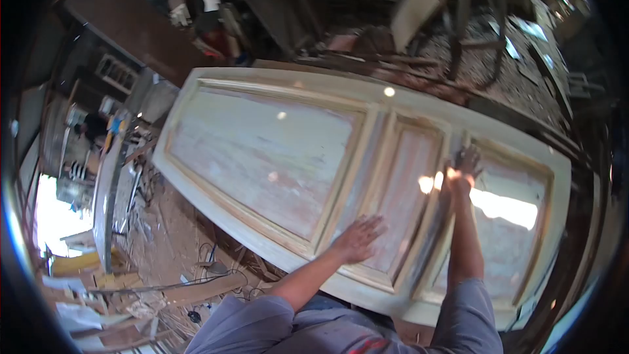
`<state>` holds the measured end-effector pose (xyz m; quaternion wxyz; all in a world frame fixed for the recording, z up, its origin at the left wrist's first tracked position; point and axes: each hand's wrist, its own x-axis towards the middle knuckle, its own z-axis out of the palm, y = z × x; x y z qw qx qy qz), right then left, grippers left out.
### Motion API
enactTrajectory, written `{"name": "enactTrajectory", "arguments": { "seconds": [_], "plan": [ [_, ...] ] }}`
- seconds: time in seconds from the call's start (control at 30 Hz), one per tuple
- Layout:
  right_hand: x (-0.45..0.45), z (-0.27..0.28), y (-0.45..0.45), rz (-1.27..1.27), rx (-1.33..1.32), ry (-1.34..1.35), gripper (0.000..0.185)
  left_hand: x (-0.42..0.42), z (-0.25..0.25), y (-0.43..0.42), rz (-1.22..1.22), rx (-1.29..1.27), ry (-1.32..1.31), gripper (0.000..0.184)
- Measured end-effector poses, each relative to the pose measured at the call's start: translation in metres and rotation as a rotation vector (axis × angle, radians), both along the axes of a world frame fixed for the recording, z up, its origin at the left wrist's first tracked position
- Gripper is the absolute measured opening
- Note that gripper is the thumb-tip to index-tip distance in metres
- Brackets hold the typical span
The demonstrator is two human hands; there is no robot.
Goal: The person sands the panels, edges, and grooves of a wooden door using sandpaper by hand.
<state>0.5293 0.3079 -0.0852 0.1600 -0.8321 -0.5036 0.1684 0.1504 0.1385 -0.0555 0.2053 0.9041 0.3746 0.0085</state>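
Note:
A pale panelled door [367, 288] lies flat in front of me, with raised mouldings around three recessed panels. Its surface is whitish with pinkish and brown patches. My left hand [359, 241] is over the narrow middle panel [411, 187], near its lower left corner, with its fingers stretched out and nothing seen in them. Farther out, my right hand [464, 165] lies on the frame strip beside the right panel [488, 249], fingers spread and greyish. Whether anything thin is under that palm is hidden.
Behind the door are stacked boards and a light wooden piece [422, 3] amid debris. A large brown board [124, 23] stands at the upper left. Wood scraps, a cable [190, 282] and papers litter the floor at the left. A person [95, 128] is far off there.

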Motion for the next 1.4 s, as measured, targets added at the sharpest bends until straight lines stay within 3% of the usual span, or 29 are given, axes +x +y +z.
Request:
{"name": "enactTrajectory", "arguments": {
  "seconds": [0.07, 0.1, 0.2, 0.27, 0.33, 0.47, 0.57, 0.73, 0.83, 1.07, 1.2, 1.3, 1.4],
  "plan": [
    [-0.022, 0.001, -0.074, 0.044, -0.011, -0.008, 0.105, -0.001, -0.004, -0.002, 0.007, -0.019, -0.012, 0.084],
    [-0.039, 0.000, -0.124, 0.112, -0.019, -0.137, 0.109, -0.001, -0.006, 0.000, 0.011, -0.026, -0.021, 0.085],
    [-0.090, 0.034, -0.266, 0.119, -0.152, -0.031, 0.115, 0.004, 0.004, 0.002, -0.005, -0.002, 0.002, 0.082],
    [-0.101, 0.038, -0.307, 0.106, -0.190, 0.008, 0.116, 0.006, 0.013, 0.006, -0.025, -0.018, 0.066, 0.078],
    [-0.096, 0.039, -0.297, 0.128, -0.188, 0.024, 0.116, 0.007, 0.013, 0.007, -0.034, -0.016, 0.072, 0.078],
    [-0.058, 0.036, -0.178, 0.061, 0.036, 0.061, 0.105, 0.009, 0.012, 0.004, -0.022, 0.030, 0.022, 0.078],
    [-0.053, 0.024, -0.149, 0.030, 0.113, -0.059, 0.101, 0.008, 0.014, 0.002, -0.037, 0.039, 0.061, 0.078],
    [-0.104, 0.040, -0.305, 0.077, -0.192, 0.019, 0.107, 0.008, 0.011, 0.005, -0.028, 0.014, 0.083, 0.076],
    [-0.111, 0.045, -0.325, 0.065, -0.192, 0.054, 0.108, 0.008, 0.013, 0.004, -0.028, 0.037, 0.073, 0.076],
    [-0.071, 0.027, -0.206, 0.004, 0.033, 0.015, 0.101, 0.007, 0.013, 0.000, -0.034, 0.047, 0.098, 0.077],
    [-0.101, 0.043, -0.286, 0.127, -0.164, -0.047, 0.104, 0.008, 0.010, 0.006, -0.024, 0.040, 0.088, 0.078],
    [-0.100, 0.038, -0.282, 0.109, -0.156, -0.045, 0.103, 0.007, 0.013, 0.003, -0.021, 0.034, 0.090, 0.078],
    [-0.066, 0.021, -0.188, 0.036, 0.081, -0.017, 0.094, 0.009, 0.012, 0.003, -0.017, 0.044, 0.057, 0.076]
  ]
}}
